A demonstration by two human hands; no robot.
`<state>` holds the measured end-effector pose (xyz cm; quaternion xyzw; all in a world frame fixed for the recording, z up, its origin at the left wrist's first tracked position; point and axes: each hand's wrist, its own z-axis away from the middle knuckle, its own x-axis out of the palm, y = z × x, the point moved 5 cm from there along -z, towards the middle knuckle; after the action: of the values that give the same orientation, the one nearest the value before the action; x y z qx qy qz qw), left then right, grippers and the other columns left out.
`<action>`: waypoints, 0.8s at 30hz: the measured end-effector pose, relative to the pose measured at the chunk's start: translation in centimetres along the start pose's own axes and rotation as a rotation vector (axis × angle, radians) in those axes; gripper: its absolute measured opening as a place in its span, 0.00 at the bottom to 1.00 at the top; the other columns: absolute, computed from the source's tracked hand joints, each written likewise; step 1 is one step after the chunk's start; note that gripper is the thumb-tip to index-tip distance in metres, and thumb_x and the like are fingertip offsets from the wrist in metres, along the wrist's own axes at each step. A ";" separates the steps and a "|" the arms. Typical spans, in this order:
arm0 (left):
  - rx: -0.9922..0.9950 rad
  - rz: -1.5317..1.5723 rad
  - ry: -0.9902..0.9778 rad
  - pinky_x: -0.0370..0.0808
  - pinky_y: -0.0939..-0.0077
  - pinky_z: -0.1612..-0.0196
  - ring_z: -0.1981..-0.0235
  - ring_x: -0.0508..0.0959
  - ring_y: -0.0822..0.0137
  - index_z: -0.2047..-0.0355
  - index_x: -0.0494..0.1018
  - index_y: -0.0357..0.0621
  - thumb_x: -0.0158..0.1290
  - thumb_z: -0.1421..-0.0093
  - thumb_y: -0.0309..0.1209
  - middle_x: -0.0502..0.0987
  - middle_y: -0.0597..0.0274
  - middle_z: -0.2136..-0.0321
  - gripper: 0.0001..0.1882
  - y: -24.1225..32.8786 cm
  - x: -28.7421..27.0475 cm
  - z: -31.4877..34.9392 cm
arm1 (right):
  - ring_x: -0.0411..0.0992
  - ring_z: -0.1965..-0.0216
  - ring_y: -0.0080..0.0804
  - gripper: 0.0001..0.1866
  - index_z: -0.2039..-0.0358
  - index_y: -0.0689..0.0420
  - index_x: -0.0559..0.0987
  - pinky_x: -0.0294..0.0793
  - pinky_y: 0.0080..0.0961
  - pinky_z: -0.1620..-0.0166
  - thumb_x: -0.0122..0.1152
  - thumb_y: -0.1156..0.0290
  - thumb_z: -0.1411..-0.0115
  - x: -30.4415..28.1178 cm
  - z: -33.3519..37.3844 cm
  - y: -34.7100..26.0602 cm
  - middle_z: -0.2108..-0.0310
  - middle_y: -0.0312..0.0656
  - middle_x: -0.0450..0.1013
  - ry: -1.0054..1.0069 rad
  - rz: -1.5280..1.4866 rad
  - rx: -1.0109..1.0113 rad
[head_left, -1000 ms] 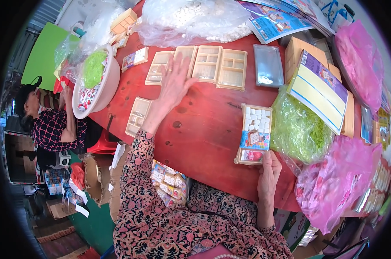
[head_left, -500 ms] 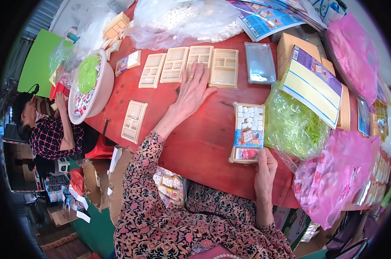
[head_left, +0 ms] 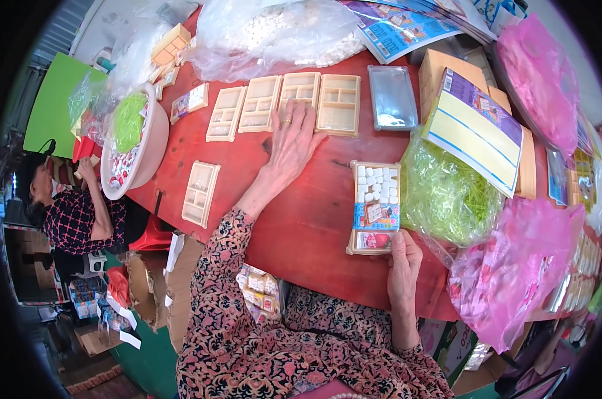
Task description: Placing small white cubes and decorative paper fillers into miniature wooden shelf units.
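My left hand [head_left: 290, 143] lies with its fingers stretched out over the near end of a cream compartment tray [head_left: 300, 82]. That tray is third in a row with other cream trays: one [head_left: 226, 114] at the left end, one [head_left: 259, 103] beside it, and one [head_left: 339, 104] at the right end. At the lower right corner of a filled tray [head_left: 351, 246] is my right hand [head_left: 404, 266], thumb against its edge and fingers curled. White marshmallow-like pieces [head_left: 377, 185], a blue printed card [head_left: 379, 214] and a red-and-white packet [head_left: 374, 240] lie in it.
A separate cream tray [head_left: 200, 194] lies left on the red table [head_left: 294, 246]. Around stand a white basin [head_left: 156, 143], a clear lid [head_left: 393, 98], a bag of white pieces [head_left: 281, 30], green shreds in plastic [head_left: 454, 193] and a pink bag [head_left: 513, 266]. Another person [head_left: 82, 216] sits at far left.
The whole view has shifted slightly, with the table's things a little further left. Both hands keep nearly the same places by their trays.
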<state>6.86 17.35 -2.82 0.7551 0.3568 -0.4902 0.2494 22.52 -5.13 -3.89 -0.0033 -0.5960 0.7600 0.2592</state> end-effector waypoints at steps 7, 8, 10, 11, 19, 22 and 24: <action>-0.026 0.037 -0.027 0.53 0.41 0.43 0.41 0.55 0.42 0.45 0.59 0.35 0.52 0.43 0.36 0.59 0.43 0.45 0.28 0.5 -0.6 0.6 | 0.67 0.71 0.15 0.17 0.64 0.64 0.75 0.67 0.14 0.67 0.45 0.62 0.34 -0.3 0.0 0.3 0.69 0.34 0.73 -0.010 0.093 -0.031; -0.024 0.091 -0.001 0.53 0.41 0.43 0.40 0.55 0.42 0.45 0.59 0.35 0.51 0.43 0.36 0.58 0.42 0.44 0.28 0.9 -1.7 0.6 | 0.65 0.70 0.14 0.16 0.64 0.64 0.75 0.65 0.13 0.66 0.45 0.63 0.34 -0.2 -0.1 0.1 0.69 0.33 0.72 0.006 0.037 -0.031; -0.060 0.128 0.058 0.54 0.43 0.43 0.41 0.56 0.40 0.48 0.61 0.32 0.50 0.42 0.37 0.61 0.40 0.47 0.26 0.7 -4.9 1.5 | 0.67 0.70 0.15 0.15 0.64 0.63 0.74 0.68 0.14 0.65 0.45 0.64 0.34 -0.2 0.1 -0.1 0.70 0.34 0.72 -0.005 -0.069 -0.002; -0.074 0.116 0.055 0.54 0.43 0.43 0.41 0.56 0.40 0.48 0.61 0.32 0.50 0.42 0.37 0.61 0.40 0.47 0.26 0.3 -5.8 2.4 | 0.68 0.69 0.15 0.15 0.65 0.63 0.74 0.69 0.15 0.65 0.45 0.63 0.34 -0.5 -0.1 0.1 0.70 0.34 0.73 0.010 -0.109 -0.011; -0.650 -0.083 -0.048 0.54 0.48 0.42 0.40 0.55 0.43 0.45 0.59 0.36 0.52 0.43 0.40 0.57 0.40 0.44 0.30 -12.3 -10.3 19.8 | 0.70 0.73 0.19 0.18 0.64 0.64 0.74 0.71 0.18 0.70 0.44 0.60 0.34 0.3 0.0 0.1 0.71 0.37 0.73 -0.013 -0.046 -0.016; -0.727 -0.021 -0.105 0.54 0.48 0.42 0.40 0.54 0.43 0.43 0.58 0.37 0.52 0.43 0.41 0.56 0.40 0.43 0.32 -12.0 -9.1 20.9 | 0.70 0.73 0.19 0.18 0.64 0.64 0.74 0.71 0.18 0.70 0.44 0.60 0.34 -0.2 -0.2 0.5 0.71 0.37 0.73 0.010 -0.002 -0.031; -0.755 -0.020 -0.132 0.55 0.49 0.43 0.40 0.54 0.43 0.42 0.56 0.37 0.52 0.44 0.42 0.54 0.40 0.41 0.34 -10.1 -8.5 20.1 | 0.72 0.73 0.21 0.18 0.62 0.63 0.74 0.72 0.18 0.70 0.44 0.60 0.34 -0.4 -0.2 0.6 0.70 0.38 0.74 0.005 0.002 -0.040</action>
<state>-14.61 6.52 -3.17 0.5734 0.5027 -0.3743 0.5276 22.75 -5.22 -4.60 -0.0110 -0.6106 0.7481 0.2598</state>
